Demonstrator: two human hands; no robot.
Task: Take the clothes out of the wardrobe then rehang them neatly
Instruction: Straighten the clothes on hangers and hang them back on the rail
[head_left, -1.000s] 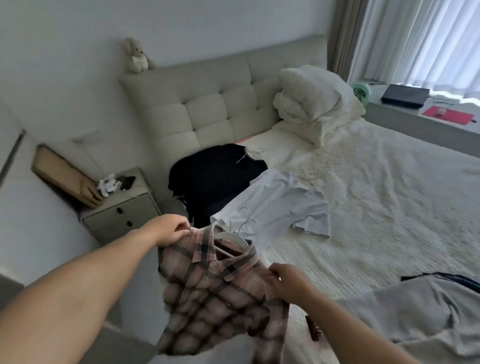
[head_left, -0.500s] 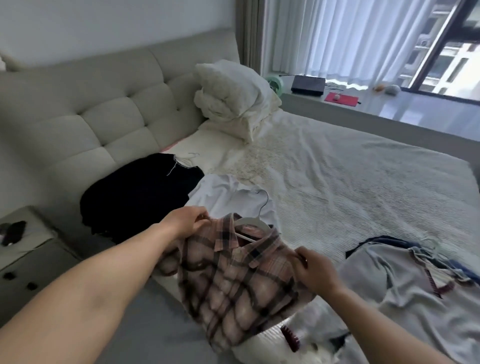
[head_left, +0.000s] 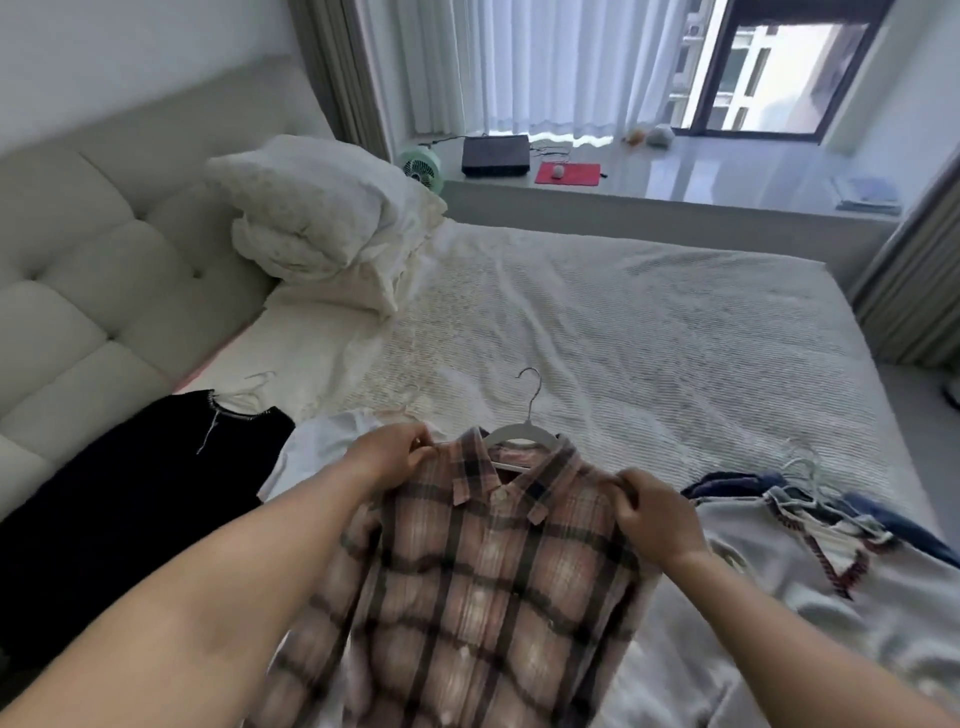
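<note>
Lower centre: plaid shirt (head_left: 483, 587) on white hanger (head_left: 522, 434), held above bed (head_left: 649, 332); left hand (head_left: 389, 460) fingers pinching one shoulder, right hand (head_left: 657, 514) fingers clamped on the other. Left: black garment (head_left: 119, 519). Right: grey top (head_left: 810, 587). Upper left: pillows (head_left: 322, 218)

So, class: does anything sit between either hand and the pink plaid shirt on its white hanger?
Nothing visible: left hand and right hand each grip a shoulder of the pink plaid shirt directly.
</note>
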